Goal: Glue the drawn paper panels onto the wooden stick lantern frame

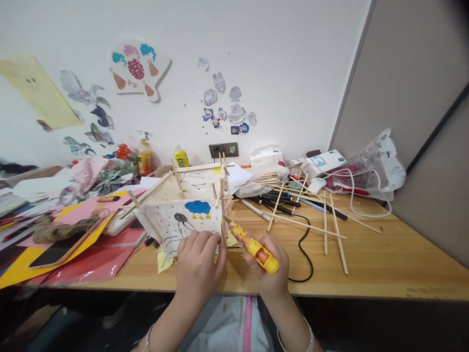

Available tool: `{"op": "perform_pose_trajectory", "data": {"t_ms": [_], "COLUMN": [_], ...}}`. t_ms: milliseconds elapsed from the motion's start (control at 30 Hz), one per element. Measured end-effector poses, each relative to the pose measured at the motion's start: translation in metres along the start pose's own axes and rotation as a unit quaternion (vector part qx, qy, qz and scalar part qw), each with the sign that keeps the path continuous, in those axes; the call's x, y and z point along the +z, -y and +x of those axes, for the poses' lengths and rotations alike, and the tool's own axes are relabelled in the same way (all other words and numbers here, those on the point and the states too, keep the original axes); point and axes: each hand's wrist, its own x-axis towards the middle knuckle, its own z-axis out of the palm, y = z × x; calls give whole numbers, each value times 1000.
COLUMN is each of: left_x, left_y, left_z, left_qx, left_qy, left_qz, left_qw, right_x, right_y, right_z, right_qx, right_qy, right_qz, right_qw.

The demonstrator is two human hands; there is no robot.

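right hand (269, 266) grips yellow glue gun (252, 244)

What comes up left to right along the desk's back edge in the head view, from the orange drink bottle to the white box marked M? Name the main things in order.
Orange drink bottle → yellow-green labelled bottle → black rectangular wall socket panel → white pack with blue print → white box marked M.
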Motion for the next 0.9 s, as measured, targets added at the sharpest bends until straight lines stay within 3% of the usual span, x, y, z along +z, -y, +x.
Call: {"op": "perform_pose_trajectory", "data": {"t_ms": [900], "left_x": [3], "left_y": [1], "left_z": [-2], "left_qx": [1], "left_qy": [-4], "left_qz": [-24], "left_qw": [1000], "right_x": [-6], "right_y": [-9], "right_z": [-22], "right_qx": [28], "right_qy": [36], "right_qz": [-23], "right_qw": [999]}}
